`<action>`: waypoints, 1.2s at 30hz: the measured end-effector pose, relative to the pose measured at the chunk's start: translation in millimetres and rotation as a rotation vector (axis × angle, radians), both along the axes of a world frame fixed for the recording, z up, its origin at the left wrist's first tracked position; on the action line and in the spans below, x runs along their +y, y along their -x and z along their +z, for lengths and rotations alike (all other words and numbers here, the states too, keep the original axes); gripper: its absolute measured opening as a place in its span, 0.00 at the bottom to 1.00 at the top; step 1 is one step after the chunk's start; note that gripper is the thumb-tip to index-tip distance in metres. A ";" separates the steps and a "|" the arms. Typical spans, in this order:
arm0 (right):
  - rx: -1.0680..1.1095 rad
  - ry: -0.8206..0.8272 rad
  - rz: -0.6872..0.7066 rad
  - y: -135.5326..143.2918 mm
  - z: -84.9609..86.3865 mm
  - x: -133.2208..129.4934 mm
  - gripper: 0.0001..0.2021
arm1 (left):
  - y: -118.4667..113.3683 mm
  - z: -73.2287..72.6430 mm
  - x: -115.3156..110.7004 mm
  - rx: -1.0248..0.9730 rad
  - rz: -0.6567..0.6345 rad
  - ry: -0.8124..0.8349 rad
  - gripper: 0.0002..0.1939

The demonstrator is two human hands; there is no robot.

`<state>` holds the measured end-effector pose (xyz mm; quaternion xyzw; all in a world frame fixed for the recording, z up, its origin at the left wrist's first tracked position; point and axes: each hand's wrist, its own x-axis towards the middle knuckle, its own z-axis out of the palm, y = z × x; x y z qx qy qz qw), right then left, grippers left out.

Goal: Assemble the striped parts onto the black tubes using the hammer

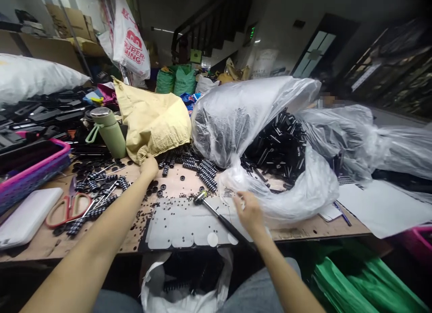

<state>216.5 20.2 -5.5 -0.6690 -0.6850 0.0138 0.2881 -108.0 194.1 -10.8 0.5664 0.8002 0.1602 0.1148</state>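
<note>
A yellow woven sack (pixel 158 119) lies on the table, its lower edge pinched by my left hand (pixel 149 167). Spilling from under the sack are black-and-white checkered cylinders (pixel 207 173). My right hand (pixel 249 214) hovers beside the gathered edge of a clear plastic bag (pixel 293 203), fingers loosely bent and apart, with nothing visible in them. Below that hand, a hammer (pixel 219 216) with a black handle rests across a pale sheet (pixel 168 227). Small dark rings and beads are scattered around the sheet. Black plastic pieces (pixel 280 146) fill the open bag.
To the left are a white phone-like slab (pixel 30 216), orange-handled scissors (pixel 69 209), a green bottle (pixel 110 133) and a pink-rimmed basket (pixel 33 169). White paper (pixel 388 207) and a pen (pixel 342 214) lie right. An open white bag (pixel 185 299) stands below the table edge.
</note>
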 end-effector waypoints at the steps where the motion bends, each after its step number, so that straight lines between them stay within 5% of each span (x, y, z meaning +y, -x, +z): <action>1: 0.022 -0.002 -0.111 -17.3 9.7 16.0 0.13 | 2.9 -0.8 -7.4 -0.010 -0.033 -0.023 0.25; 5: 0.112 0.055 -0.378 -82.9 35.3 69.4 0.17 | 12.3 -1.6 -43.3 -0.068 -0.112 -0.127 0.28; 9: 0.262 0.103 -0.405 -105.2 40.0 83.1 0.13 | 4.4 -0.3 -84.6 -0.625 -0.109 -0.175 0.29; 13: 0.436 0.055 -0.307 -73.8 40.7 61.1 0.12 | -33.2 7.0 -127.3 -1.236 -0.110 -0.109 0.21; 17: 0.698 0.151 -0.058 -0.2 30.5 17.2 0.14 | -88.5 21.8 -153.8 -1.445 -0.190 0.017 0.19; 19: 1.111 0.355 0.093 36.9 21.0 -3.7 0.15 | -110.1 27.4 -158.9 -1.503 -0.218 0.042 0.19; 21: 1.284 0.515 0.157 63.1 13.6 -18.5 0.16 | -121.5 28.8 -161.0 -1.542 -0.207 0.040 0.18; 27: 0.919 0.313 0.196 78.9 28.4 -26.5 0.44 | -107.5 14.1 -173.5 -1.272 -0.255 -0.119 0.14; 32: 1.491 1.051 0.207 93.0 37.8 -24.8 0.35 | -99.7 8.6 -193.9 -0.865 -0.559 -0.458 0.11; 34: 1.549 1.025 0.218 99.1 32.9 -24.7 0.29 | -99.5 10.1 -199.4 -0.879 -0.575 -0.455 0.09; 36: 1.444 0.799 0.186 100.3 27.1 -26.1 0.26 | -97.8 12.4 -202.1 -1.057 -0.515 -0.370 0.13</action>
